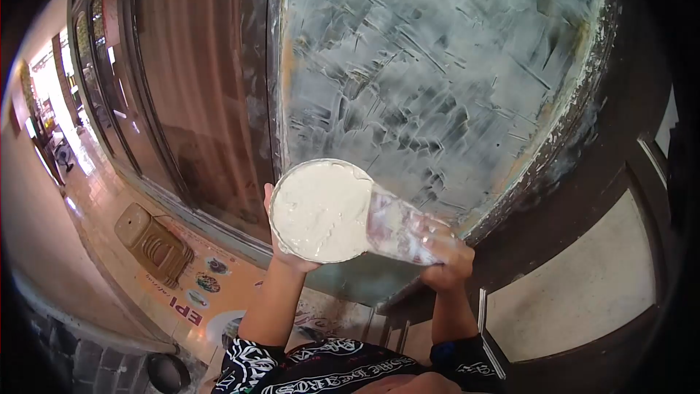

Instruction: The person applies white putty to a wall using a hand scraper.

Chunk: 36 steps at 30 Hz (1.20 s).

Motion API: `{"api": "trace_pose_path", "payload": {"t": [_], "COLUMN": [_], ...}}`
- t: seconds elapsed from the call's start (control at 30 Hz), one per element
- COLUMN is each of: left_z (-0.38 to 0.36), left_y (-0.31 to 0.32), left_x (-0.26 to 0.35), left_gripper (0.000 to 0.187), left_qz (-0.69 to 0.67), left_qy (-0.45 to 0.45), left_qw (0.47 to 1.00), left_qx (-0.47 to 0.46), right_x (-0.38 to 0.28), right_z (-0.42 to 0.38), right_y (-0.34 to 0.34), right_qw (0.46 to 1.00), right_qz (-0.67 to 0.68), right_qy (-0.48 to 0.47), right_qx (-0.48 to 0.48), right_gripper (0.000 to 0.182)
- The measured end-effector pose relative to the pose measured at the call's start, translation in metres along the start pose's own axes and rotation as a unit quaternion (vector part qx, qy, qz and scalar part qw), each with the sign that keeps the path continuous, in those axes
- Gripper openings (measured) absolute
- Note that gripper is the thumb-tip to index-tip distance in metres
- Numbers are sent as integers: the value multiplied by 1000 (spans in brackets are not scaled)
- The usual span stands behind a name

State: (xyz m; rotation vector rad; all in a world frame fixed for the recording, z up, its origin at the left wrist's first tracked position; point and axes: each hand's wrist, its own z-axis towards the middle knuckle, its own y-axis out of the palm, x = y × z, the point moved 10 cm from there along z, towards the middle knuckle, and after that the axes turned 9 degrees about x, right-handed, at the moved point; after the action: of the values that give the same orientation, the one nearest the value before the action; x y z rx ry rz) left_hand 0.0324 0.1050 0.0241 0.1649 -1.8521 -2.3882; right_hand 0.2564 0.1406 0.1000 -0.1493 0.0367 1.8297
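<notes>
Two bare hands work before a putty-streaked grey wall panel [437,80]: the left hand [288,252] cups a round pan of white putty [321,210] from beneath, while the right hand [448,255] grips a wide smeared scraper blade [397,230] touching the pan's rim.

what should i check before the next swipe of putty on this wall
1. Left hand supports the round pan from beneath: ok.
2. Putty in the pan: ok, plenty.
3. Right hand grips the scraper blade: ok.
4. Blade loaded with putty: cannot tell, it looks only smeared.
5. Wall panel coverage: not ok, dark streaks show through.
6. Footing below: cannot tell, hidden.
</notes>
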Motion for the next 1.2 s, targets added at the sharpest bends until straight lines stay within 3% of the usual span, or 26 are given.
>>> {"api": "trace_pose_path", "payload": {"t": [0.07, 0.1, 0.2, 0.23, 0.27, 0.33, 0.37, 0.4, 0.47, 0.5, 0.53, 0.6, 0.63, 0.7, 0.77, 0.87, 0.93, 1.0, 1.07, 1.13, 1.2], "left_z": [-1, -2, -5, -9, -10, -14, -13, -12, -10, -10, -8, -5, -3, -8, -7, -2, -4, 2, 3, 2, -4], "left_y": [0, 2, 0, 16, 16, 24, 22, 22, 12, 18, 0, 3, 5, 27, 24, 13, 35, 27, 30, 21, 32], "left_x": [5, 7, 14, 6, 9, 9, 13, 15, 22, 21, 32, 31, 31, 25, 35, 53, 51, 63, 72, 80, 71], "left_gripper": [93, 93, 88, 92, 92, 98, 99, 99, 100, 99, 98, 97, 97, 97, 98, 99, 98, 97, 85, 89, 97], "left_qz": [14, 28, 18, 66, 67, 124, 126, 127, 105, 64, -71, -39, -39, 118, 139, 140, 129, 54, 123, 45, 123], "left_qy": [9, 14, 45, 6, 8, 2, 18, 21, 20, 14, 30, 13, 12, -7, 4, 25, -4, 9, 40, 25, -39], "left_qw": [1000, 999, 998, 997, 997, 989, 990, 989, 994, 997, 997, 999, 999, 988, 988, 990, 988, 997, 991, 999, 987], "left_qx": [-14, -27, 25, -44, -43, -82, -64, -67, -31, -39, 20, 7, 8, -95, -64, 9, -80, -45, -37, 9, -95], "right_x": [-18, -21, -3, 15, 24, 66, 69, 63, 15, -5, -14, -30, -25, 2, 45, 27, -14, -42, -38, -2, 12], "right_z": [10, 13, 9, 7, 4, -3, -6, -6, 1, 5, 13, 17, 14, 18, 16, 20, 32, 28, 29, 12, 19], "right_y": [24, 29, 31, 30, 30, 21, 14, 15, 17, 26, 27, 61, 65, 64, 49, 44, 58, 95, 104, 104, 99], "right_qw": [986, 985, 991, 993, 993, 975, 976, 977, 991, 998, 998, 983, 980, 980, 971, 979, 981, 971, 975, 965, 965], "right_qz": [96, 77, -21, -49, -46, -161, -150, -148, -131, -64, -64, -1, -42, -118, -214, -197, -181, -100, -68, -138, -172], "right_qy": [11, -10, -41, 0, 0, 123, 148, 145, 15, -13, -12, -27, -72, -48, 25, 12, -38, -83, -91, -70, -48], "right_qx": [-135, -152, -124, -107, -107, -89, -46, -46, -11, -24, -23, -179, -179, -155, -104, -44, -62, -202, -191, -214, -192], "right_gripper": [40, 42, 39, 40, 40, 45, 46, 46, 41, 34, 34, 44, 39, 42, 46, 45, 44, 41, 38, 47, 49]}}
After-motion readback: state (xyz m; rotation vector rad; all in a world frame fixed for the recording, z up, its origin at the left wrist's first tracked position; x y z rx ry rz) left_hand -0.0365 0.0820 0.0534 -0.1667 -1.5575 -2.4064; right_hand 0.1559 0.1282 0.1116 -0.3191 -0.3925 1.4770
